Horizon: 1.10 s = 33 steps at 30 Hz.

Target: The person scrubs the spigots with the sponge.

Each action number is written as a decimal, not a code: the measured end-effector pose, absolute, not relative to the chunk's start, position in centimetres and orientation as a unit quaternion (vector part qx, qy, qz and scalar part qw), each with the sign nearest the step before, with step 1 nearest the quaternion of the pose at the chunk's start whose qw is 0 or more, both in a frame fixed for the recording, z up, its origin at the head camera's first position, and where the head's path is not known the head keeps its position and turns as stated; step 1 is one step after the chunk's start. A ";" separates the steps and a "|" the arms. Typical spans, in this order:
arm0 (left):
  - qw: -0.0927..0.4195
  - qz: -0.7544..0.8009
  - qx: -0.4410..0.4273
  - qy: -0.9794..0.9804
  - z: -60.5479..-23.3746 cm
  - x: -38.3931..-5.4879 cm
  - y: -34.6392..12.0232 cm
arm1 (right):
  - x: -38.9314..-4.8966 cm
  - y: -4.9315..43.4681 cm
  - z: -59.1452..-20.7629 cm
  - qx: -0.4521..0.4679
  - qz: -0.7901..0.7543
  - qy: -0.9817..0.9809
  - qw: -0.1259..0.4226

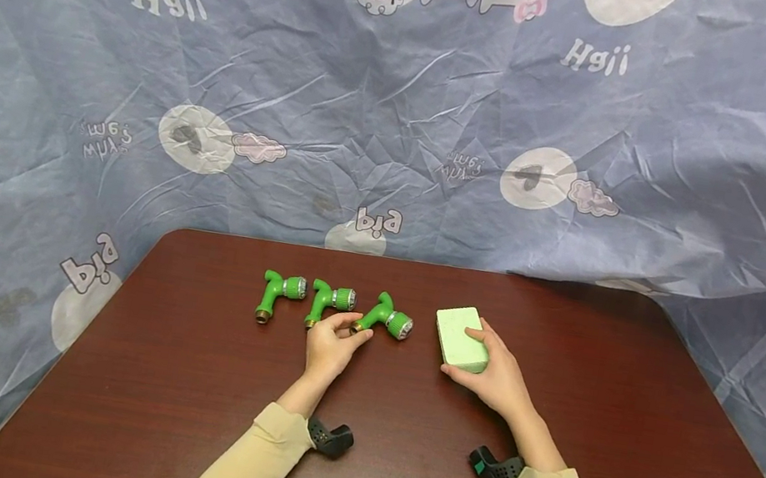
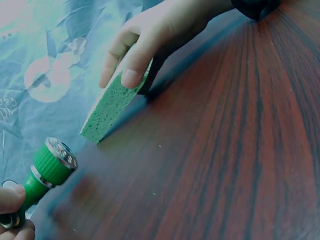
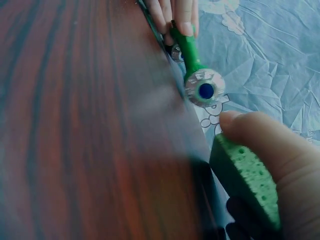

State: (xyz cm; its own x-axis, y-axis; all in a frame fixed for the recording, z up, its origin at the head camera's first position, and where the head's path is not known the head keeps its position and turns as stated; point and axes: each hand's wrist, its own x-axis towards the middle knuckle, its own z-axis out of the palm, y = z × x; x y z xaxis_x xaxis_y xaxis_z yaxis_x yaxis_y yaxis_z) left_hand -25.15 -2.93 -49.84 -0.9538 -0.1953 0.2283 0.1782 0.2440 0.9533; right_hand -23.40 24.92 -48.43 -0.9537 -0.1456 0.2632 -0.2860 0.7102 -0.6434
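Rightmost green tap (image 1: 380, 312) is at the end of the row, far-ish side of the table (image 1: 398, 419), & looks lifted a bit in the wrist views. Left hand (image 1: 332, 345) has it pinched by the threaded end, thumb + fingers only. IMO that's the weak spot: the chunky knob (image 1: 400, 326) sticks out the other way, so it prob wants to twist or droop & slip out if the pinch loosens.

Green sponge (image 1: 461, 338) is just right of it, gripped by its edges in the right hand (image 1: 500, 375). It's prob squishy, so too much squeeze = it buckles or pops out; pushing hard on the tap w/ it could knock that loose too.

Also the middle tap (image 1: 321, 301) is right by the left fingers, so a sloppy wrist move could shove it into the leftmost tap (image 1: 272, 292), tbh.
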 end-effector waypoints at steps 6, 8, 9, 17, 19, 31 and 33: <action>0.154 -0.651 -0.030 -0.743 -49.3 -25.2 -3.2 | -23.3 24.6 -47.6 0.130 0.391 -0.901 0.133; 0.153 -0.657 -0.048 -0.737 -48.8 -25.1 -3.4 | -23.3 24.4 -46.9 0.138 0.398 -0.895 0.146; 0.153 -0.658 -0.059 -0.735 -48.5 -25.1 -3.5 | -23.2 24.3 -46.5 0.142 0.400 -0.893 0.152; 0.151 -0.648 -0.134 -0.734 -42.9 -22.5 -5.2 | -21.6 23.6 -41.7 0.170 0.443 -0.862 0.177; 0.149 -0.645 -0.146 -0.735 -42.1 -22.2 -5.6 | -20.9 23.1 -40.0 0.184 0.462 -0.850 0.176; 0.119 -0.659 -0.206 -0.713 -39.6 -20.7 -6.9 | -17.6 19.7 -34.1 0.233 0.479 -0.830 0.164; 0.114 -0.665 -0.226 -0.702 -39.4 -20.5 -7.1 | -17.4 19.7 -34.2 0.234 0.481 -0.829 0.164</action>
